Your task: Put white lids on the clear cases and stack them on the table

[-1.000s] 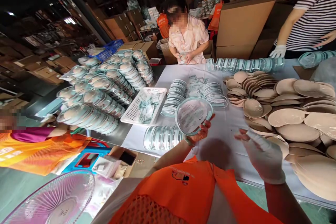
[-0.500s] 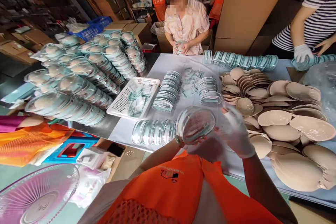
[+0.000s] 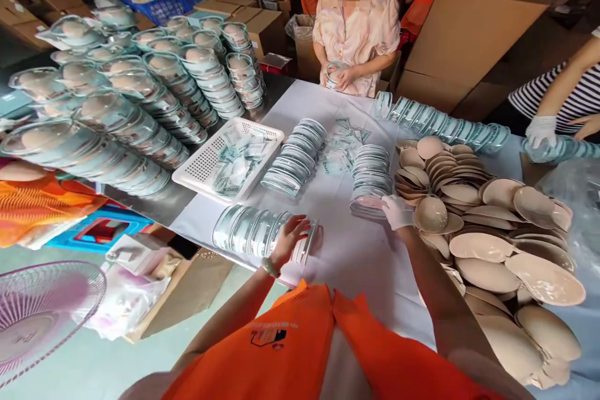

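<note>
The round case that was on my left hand (image 3: 289, 241) half a second ago is no longer there; that hand is now bare and loosely open, fingers spread at the near end of the row of clear cases (image 3: 248, 231) lying along the edge of the tabletop (image 3: 337, 256). I take it the case has joined that row, which would leave my hands between one piece and another. My gloved right hand (image 3: 396, 212) has swung away to the near end of the right-hand stack (image 3: 371, 165), its fingertips against the last, pinkish piece there, beside the heap of beige cups (image 3: 487, 275); whether they have closed on it I cannot tell. My left hand covers part of the row's end, so I can't make out which case was the one held, or whether my fingers still touch it. The printing on the loose packets (image 3: 344, 147) is mostly too small to read, and the co-worker (image 3: 359, 19) across from me is cut off at the top, their fingers partly hiding a small round case (image 3: 335, 74).
</note>
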Demonstrator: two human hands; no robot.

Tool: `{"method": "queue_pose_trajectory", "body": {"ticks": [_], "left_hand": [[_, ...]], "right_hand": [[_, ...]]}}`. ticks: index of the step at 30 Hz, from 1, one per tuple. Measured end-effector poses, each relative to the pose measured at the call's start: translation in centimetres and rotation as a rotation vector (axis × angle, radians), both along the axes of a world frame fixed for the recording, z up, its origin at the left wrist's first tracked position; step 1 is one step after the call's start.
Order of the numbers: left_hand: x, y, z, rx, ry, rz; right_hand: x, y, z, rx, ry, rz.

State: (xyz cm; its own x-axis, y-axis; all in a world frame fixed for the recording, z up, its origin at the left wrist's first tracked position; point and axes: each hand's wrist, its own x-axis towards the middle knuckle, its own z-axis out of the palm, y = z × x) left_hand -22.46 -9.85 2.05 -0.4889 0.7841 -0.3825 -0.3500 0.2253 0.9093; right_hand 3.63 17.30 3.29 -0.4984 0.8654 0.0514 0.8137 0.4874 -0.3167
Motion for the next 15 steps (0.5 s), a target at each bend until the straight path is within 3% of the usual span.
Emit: {"method": "queue_pose_trajectory", "body": {"ticks": [2, 4, 6, 8, 10, 12, 15], "left_hand": [[-1.2, -1.4, -0.1, -0.035, 0.112, 0.040], [-2.1, -2.7, -0.4, -0.052, 0.255, 0.032], [-3.2, -3.7, -0.8, -0.058, 0.472, -0.030], [-4.3, -4.1, -1.2, -0.111, 0.737, -0.189], [-5.3, -3.8, -1.5, -0.223, 0.977, -0.439], [-5.9, -3.2, -1.8, -0.321, 1.136, -0.675], [-6.5, -2.4, -2.2, -0.373, 1.236, -0.828]], "right_hand": [[-1.0, 1.8, -1.1, -0.002, -0.016, -0.020], [-1.6, 1.4, -2.0, 0.028, -0.010, -0.067], [-2.6, -1.4, -3.0, 0.077, 0.083, -0.109], [-4.8, -6.1, -4.1, 0.048, 0.253, -0.048], [-8.1, -11.7, -5.2, -0.127, 0.406, 0.116], [-11.6, -16.4, -6.1, -0.372, 0.449, 0.183], [-14.0, -19.3, -6.5, -0.669, 0.450, -0.013]]}}
